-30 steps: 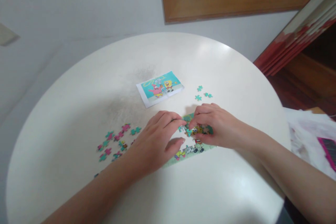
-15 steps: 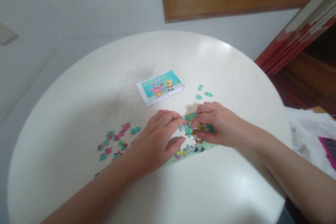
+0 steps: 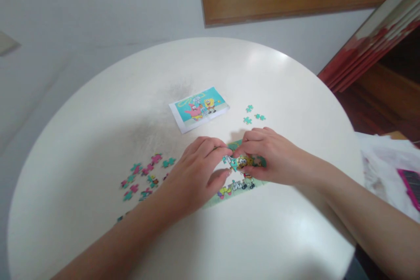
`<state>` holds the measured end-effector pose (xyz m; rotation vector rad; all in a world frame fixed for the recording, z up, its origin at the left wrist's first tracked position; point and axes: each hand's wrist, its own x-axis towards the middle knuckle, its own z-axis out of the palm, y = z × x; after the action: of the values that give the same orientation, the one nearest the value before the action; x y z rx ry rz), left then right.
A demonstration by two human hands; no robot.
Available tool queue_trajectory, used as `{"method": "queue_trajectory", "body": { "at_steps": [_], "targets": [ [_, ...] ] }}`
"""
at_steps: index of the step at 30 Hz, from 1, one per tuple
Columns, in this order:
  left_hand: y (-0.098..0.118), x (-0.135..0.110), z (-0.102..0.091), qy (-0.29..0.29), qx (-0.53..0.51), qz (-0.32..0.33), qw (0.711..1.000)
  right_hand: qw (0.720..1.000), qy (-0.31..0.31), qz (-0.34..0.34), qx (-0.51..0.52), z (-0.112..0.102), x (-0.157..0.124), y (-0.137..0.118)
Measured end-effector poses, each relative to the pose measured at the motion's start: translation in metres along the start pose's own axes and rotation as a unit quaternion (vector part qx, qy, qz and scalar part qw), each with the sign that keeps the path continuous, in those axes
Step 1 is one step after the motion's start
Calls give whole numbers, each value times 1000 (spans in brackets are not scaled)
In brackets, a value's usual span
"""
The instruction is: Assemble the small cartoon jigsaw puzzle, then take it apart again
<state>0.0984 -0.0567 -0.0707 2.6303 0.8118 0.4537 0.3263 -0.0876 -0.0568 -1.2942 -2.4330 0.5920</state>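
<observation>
**Both hands meet over a teal piece at the centre of the frame**

The left hand (image 3: 197, 170) lies palm down just left of centre, its forearm running in from the lower left corner. Its fingers are bent and pressed together, the tips resting on a small teal piece (image 3: 234, 163), with the thumb tucked underneath. The right hand (image 3: 271, 157) comes in from the lower right with the wrist low on the table (image 3: 98, 113). Its knuckles are arched, and thumb and forefinger pinch the same piece from the right. The piece sits on the upper part of the half-built puzzle (image 3: 238, 185), which lies flat under both hands. Whether the piece is lifted or pressed down cannot be told.

Loose pieces (image 3: 144, 177) are scattered to the left of the left hand. Three teal pieces (image 3: 252, 116) lie just above the right hand, and the reference picture (image 3: 198, 108) is above centre.

Against half a second ago, the right fingertips have slid a little to the left, so the gap between the two hands' tips is closed. The left hand has hardly shifted. The loose pieces and the reference picture lie as before.
</observation>
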Motion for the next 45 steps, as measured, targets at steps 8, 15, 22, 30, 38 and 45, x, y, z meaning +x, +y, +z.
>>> {"method": "queue_trajectory", "body": {
  "at_steps": [8, 15, 22, 30, 38, 45],
  "targets": [
    [1, 2, -1, 5, 0, 4, 1000, 1000, -1, -1, -4, 1, 1, 0],
    [1, 1, -1, 5, 5, 8, 1000, 1000, -3, 6, -6, 1, 2, 0],
    [0, 2, -1, -2, 7, 6, 1000, 1000, -4, 5, -7, 1, 1, 1],
    [-1, 0, -2, -12, 7, 8, 1000, 1000, -6, 7, 0, -1, 0, 0],
    [-1, -2, -9, -35, 4, 17, 999, 999, -29, 0, 28, -18, -6, -4],
    [-5, -5, -14, -89, 4, 34, 995, 998, -48, -23, 15, -22, -9, 2]
  ]
}}
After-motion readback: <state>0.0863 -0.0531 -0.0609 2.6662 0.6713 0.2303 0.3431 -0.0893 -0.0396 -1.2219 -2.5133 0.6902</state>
